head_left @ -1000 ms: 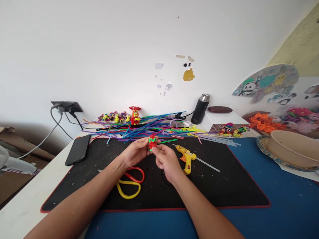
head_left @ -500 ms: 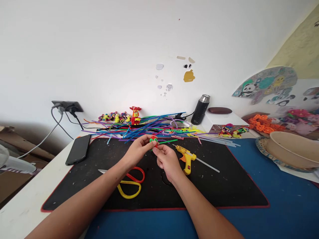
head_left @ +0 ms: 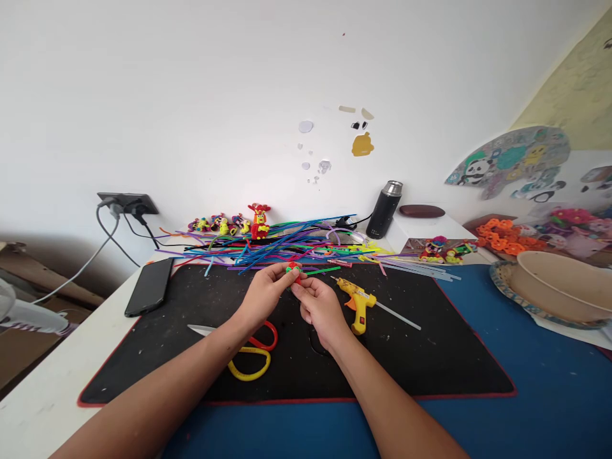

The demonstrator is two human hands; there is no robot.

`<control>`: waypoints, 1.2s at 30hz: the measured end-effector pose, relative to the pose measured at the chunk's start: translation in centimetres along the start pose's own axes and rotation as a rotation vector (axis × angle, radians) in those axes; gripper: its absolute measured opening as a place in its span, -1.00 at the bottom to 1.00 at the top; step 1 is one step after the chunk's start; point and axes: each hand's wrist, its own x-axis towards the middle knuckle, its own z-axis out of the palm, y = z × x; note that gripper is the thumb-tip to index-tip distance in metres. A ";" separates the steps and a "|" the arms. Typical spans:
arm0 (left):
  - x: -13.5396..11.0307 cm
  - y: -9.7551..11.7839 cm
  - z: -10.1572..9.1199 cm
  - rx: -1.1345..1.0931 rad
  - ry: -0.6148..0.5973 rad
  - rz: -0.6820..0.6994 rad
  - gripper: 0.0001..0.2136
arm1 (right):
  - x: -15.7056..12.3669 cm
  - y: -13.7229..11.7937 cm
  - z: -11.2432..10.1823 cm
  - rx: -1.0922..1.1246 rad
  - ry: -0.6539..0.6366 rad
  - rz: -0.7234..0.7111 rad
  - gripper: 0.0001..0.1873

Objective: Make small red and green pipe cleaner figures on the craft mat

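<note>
My left hand (head_left: 262, 294) and my right hand (head_left: 319, 309) meet over the black mat (head_left: 430, 357), fingertips pinched together on a small red and green pipe-cleaner piece (head_left: 293, 271). The piece is mostly hidden by my fingers. Just right of my right hand lies a yellow glue gun (head_left: 356, 299) with a clear glue stick (head_left: 399, 317) poking out. Red and yellow scissors (head_left: 251, 356) lie under my left forearm.
A heap of coloured pipe cleaners (head_left: 287, 245) lies behind the mat, with small figures (head_left: 258, 222) by the wall. A black phone (head_left: 149, 286) is at the left, a dark flask (head_left: 385, 209) at the back, a beige bowl (head_left: 559, 287) at the right.
The red and green piece has been turned between my fingers and now shows less of itself. Both hands stay in the same spot.
</note>
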 end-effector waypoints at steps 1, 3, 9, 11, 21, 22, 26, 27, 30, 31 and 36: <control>0.0 -0.1 0.0 -0.007 0.000 0.004 -0.64 | 0.0 0.0 0.0 -0.002 0.000 0.001 -0.56; 0.0 -0.3 0.1 -0.023 -0.004 0.009 -0.65 | 0.0 0.0 0.0 0.003 0.000 0.001 -0.55; -0.1 -0.7 0.2 -0.076 0.008 0.009 -0.65 | -0.1 -0.1 0.1 0.008 0.001 0.011 -0.57; -0.1 -0.8 0.3 -0.106 0.017 -0.006 -0.66 | -0.2 -0.1 0.1 0.005 0.002 0.012 -0.57; 0.4 -0.1 -0.7 -0.049 -0.046 -0.049 -0.52 | 0.1 0.0 -0.3 0.028 -0.003 0.048 -0.51; 0.4 0.1 -0.9 -0.021 -0.045 -0.044 -0.50 | 0.1 0.0 -0.3 0.023 -0.007 0.057 -0.51; 0.8 0.8 -2.3 0.132 -0.102 -0.013 -0.55 | 0.0 0.0 -0.4 -0.052 -0.070 0.084 -0.54; 1.0 0.9 -2.8 0.147 -0.117 -0.019 -0.57 | 0.0 0.0 -0.5 -0.102 -0.088 0.083 -0.55; 1.4 1.1 -4.2 0.141 -0.146 -0.060 -0.58 | 0.1 -0.2 -1.0 -0.339 -0.091 -0.006 -0.64; 1.4 1.0 -4.6 0.153 -0.159 -0.074 -0.59 | 0.2 -0.3 -1.3 -0.411 -0.067 -0.054 -0.67; 0.4 -1.0 -4.5 0.413 -0.295 -0.080 -0.73 | 0.9 -0.2 -2.3 -0.435 0.052 -0.130 -0.68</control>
